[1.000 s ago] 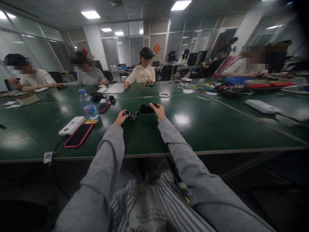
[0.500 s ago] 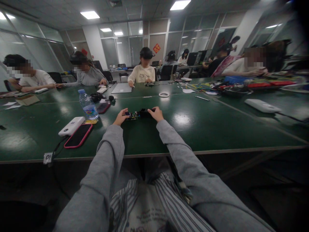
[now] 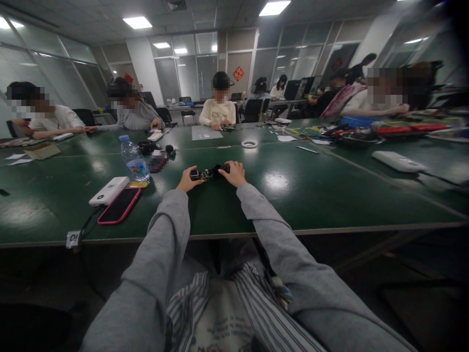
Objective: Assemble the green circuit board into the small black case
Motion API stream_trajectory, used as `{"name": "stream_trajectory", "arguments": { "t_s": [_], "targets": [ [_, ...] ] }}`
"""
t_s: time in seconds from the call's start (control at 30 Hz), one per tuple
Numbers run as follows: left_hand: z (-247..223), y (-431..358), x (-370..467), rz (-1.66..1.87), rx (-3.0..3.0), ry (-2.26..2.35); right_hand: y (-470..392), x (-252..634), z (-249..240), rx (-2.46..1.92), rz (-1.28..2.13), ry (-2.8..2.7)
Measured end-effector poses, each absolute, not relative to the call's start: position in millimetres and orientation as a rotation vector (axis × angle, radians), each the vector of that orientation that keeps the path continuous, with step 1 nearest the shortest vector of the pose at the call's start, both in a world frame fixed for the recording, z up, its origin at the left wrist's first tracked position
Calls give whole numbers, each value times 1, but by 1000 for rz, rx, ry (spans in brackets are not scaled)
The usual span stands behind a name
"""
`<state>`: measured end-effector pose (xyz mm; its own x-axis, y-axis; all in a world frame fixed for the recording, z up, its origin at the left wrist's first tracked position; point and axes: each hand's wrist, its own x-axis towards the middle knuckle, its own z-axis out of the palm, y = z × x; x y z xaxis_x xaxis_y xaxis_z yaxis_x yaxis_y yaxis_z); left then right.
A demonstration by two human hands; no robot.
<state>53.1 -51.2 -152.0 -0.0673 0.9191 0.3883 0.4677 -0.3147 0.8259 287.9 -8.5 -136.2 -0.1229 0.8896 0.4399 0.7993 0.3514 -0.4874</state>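
A small green circuit board with a dark square part at its left end lies between my hands, just above the green table. My left hand grips the board's left end between thumb and fingers. My right hand is closed on a black part at the board's right side. Whether the black part is joined to the board cannot be made out.
At the left are a water bottle, a white power bank and a pink-edged phone. Ahead lies a white ring. A white device with a cable sits right. Several people sit around.
My right hand has shifted slightly left and its fingers now wrap over the black part. My left hand has moved slightly right. Across the table, a person's grey sheet has moved right.
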Motion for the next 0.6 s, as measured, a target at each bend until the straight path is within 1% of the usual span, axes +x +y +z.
{"name": "stream_trajectory", "arguments": {
  "t_s": [0.07, 0.13, 0.3, 0.6],
  "targets": [
    [-154, -52, 57, 1432, 1831, 1571, -11, 286, -138, -1436, 119, -2006],
    [-156, -53, 60, 1453, 1857, 1558, -13, 284, -139, -1424, 114, -2046],
    [-156, -53, 60, 1374, 1838, 1447, -12, 285, -141, -1394, 154, -2070],
    [-157, -50, 59, 1350, 1764, 1405, -14, 274, -134, -1166, 187, -1792]
  ]
}}
